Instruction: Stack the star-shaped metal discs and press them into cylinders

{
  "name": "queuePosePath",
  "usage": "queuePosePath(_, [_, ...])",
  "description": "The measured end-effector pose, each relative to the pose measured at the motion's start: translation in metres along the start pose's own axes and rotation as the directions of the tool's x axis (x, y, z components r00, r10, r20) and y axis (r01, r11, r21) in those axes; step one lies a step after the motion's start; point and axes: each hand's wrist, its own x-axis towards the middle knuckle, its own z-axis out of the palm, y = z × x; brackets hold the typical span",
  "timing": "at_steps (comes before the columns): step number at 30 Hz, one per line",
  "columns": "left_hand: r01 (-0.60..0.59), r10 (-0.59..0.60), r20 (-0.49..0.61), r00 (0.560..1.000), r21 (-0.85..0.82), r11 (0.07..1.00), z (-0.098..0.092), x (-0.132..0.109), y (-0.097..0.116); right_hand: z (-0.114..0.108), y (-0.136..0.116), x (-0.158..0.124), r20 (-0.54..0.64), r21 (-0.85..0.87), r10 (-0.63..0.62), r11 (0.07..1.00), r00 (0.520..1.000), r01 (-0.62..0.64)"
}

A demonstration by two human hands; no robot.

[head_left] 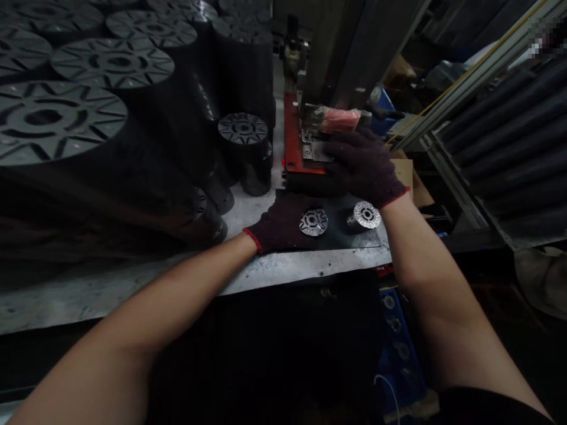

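My left hand [283,225], in a dark glove with a red cuff, is closed around the side of a small round metal rotor core [313,222] with a slotted star-pattern face. The core is over a dark mat [339,235] at the bench's front edge. To its right, a similar core with a short shaft [366,215] rests tilted on the mat. My right hand [365,165], gloved alike, reaches to the metal fixture [315,151] on a red press base [293,168]. Its fingers curl inward there; what they hold is hidden. Just above is a pink plastic-wrapped part [340,120].
Tall stacks of dark slotted cores [113,62] crowd the left of the bench [261,271]. A shorter stack [243,128] stands nearer the press column [349,53]. Below right, a blue crate [398,330] holds small round parts. A metal-framed rack [500,136] stands on the right.
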Motion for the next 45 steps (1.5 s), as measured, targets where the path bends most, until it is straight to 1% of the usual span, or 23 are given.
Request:
queuePosePath(2, [0.002, -0.002, 0.001, 1.000, 0.002, 1.000, 0.000, 0.000, -0.001, -0.003, -0.008, -0.002, -0.035, 0.092, 0.051, 0.995, 0.998, -0.048])
queuePosePath(4, [0.018, -0.018, 0.002, 1.000, 0.016, 1.000, 0.001, 0.000, 0.000, -0.003, -0.030, -0.018, -0.114, 0.234, 0.216, 0.954, 0.970, -0.185])
queuePosePath(5, [0.028, -0.028, 0.004, 1.000, 0.026, 0.999, 0.001, 0.001, 0.002, -0.001, -0.044, -0.031, -0.134, 0.327, 0.329, 0.905, 0.935, -0.272])
queuePosePath(6, [0.038, -0.038, 0.006, 0.999, 0.039, 0.999, 0.000, 0.002, 0.004, 0.003, -0.058, -0.046, -0.129, 0.423, 0.447, 0.832, 0.885, -0.359])
queuePosePath(7, [0.046, -0.047, 0.012, 0.999, 0.053, 0.998, 0.000, 0.003, 0.007, 0.008, -0.071, -0.061, -0.067, 0.509, 0.514, 0.754, 0.855, -0.414])
queuePosePath(9, [0.051, -0.053, 0.022, 0.998, 0.078, 0.996, -0.002, 0.005, 0.013, 0.024, -0.089, -0.086, 0.022, 0.577, 0.569, 0.664, 0.822, -0.476])
queuePosePath(11, [0.046, -0.048, 0.024, 0.999, 0.100, 0.994, -0.004, 0.007, 0.019, 0.038, -0.098, -0.100, 0.049, 0.573, 0.582, 0.649, 0.812, -0.500])
queuePosePath(13, [0.043, -0.045, 0.018, 0.999, 0.115, 0.992, -0.004, 0.008, 0.022, 0.047, -0.099, -0.104, 0.040, 0.529, 0.590, 0.672, 0.806, -0.518])
queuePosePath(16, [0.058, -0.059, 0.004, 0.998, 0.134, 0.989, -0.003, 0.008, 0.023, 0.046, -0.100, -0.104, 0.038, 0.395, 0.572, 0.745, 0.820, -0.538])
queuePosePath(19, [0.045, -0.044, -0.017, 0.999, 0.119, 0.992, -0.001, 0.008, 0.022, 0.034, -0.106, -0.106, 0.047, 0.242, 0.498, 0.835, 0.866, -0.494])
queuePosePath(22, [0.017, -0.018, 0.010, 1.000, 0.077, 0.997, 0.000, 0.008, 0.018, 0.016, -0.107, -0.100, 0.083, 0.151, 0.349, 0.921, 0.933, -0.358])
queuePosePath(24, [0.007, -0.007, 0.009, 1.000, 0.073, 0.997, 0.000, 0.008, 0.014, 0.004, -0.096, -0.083, 0.037, 0.115, 0.263, 0.957, 0.964, -0.265])
queuePosePath(27, [-0.004, 0.004, 0.000, 1.000, 0.049, 0.999, 0.000, 0.005, 0.007, -0.005, -0.057, -0.040, -0.033, 0.034, 0.150, 0.988, 0.988, -0.149])
queuePosePath(30, [0.005, -0.004, 0.010, 1.000, -0.004, 1.000, -0.001, 0.001, 0.002, -0.004, -0.011, -0.002, 0.046, 0.014, -0.020, 1.000, 0.999, 0.019])
queuePosePath(32, [0.012, -0.012, 0.013, 1.000, -0.015, 1.000, -0.002, 0.000, 0.001, -0.002, 0.002, 0.006, 0.056, 0.062, -0.059, 0.997, 0.997, 0.055])
queuePosePath(33, [0.012, -0.011, 0.018, 1.000, -0.015, 1.000, -0.002, -0.001, 0.000, -0.002, 0.000, 0.003, 0.025, 0.096, -0.028, 0.995, 0.999, 0.025])
queuePosePath(34, [0.011, -0.011, 0.025, 1.000, -0.010, 1.000, -0.002, -0.001, 0.000, -0.001, -0.008, -0.004, -0.028, 0.138, 0.043, 0.990, 0.999, -0.038])
queuePosePath(36, [0.010, -0.010, 0.023, 1.000, 0.011, 1.000, -0.001, 0.000, 0.001, 0.000, -0.034, -0.027, -0.100, 0.268, 0.250, 0.939, 0.963, -0.216])
queuePosePath(37, [0.008, -0.008, 0.019, 1.000, 0.023, 1.000, 0.000, 0.001, 0.002, 0.003, -0.050, -0.041, -0.099, 0.338, 0.349, 0.893, 0.932, -0.298])
queuePosePath(38, [0.010, -0.011, 0.017, 1.000, 0.036, 0.999, 0.000, 0.002, 0.002, 0.007, -0.064, -0.055, -0.044, 0.400, 0.413, 0.842, 0.909, -0.363])
queuePosePath(40, [0.024, -0.025, 0.016, 1.000, 0.063, 0.998, 0.001, 0.004, 0.004, 0.017, -0.086, -0.079, 0.072, 0.451, 0.453, 0.780, 0.889, -0.434])
queuePosePath(41, [0.029, -0.031, 0.019, 0.999, 0.076, 0.997, 0.002, 0.005, 0.006, 0.022, -0.092, -0.087, 0.111, 0.450, 0.445, 0.775, 0.889, -0.444])
queuePosePath(45, [0.054, -0.058, 0.026, 0.998, 0.126, 0.991, 0.000, 0.008, 0.011, 0.034, -0.094, -0.095, 0.156, 0.382, 0.404, 0.817, 0.901, -0.432])
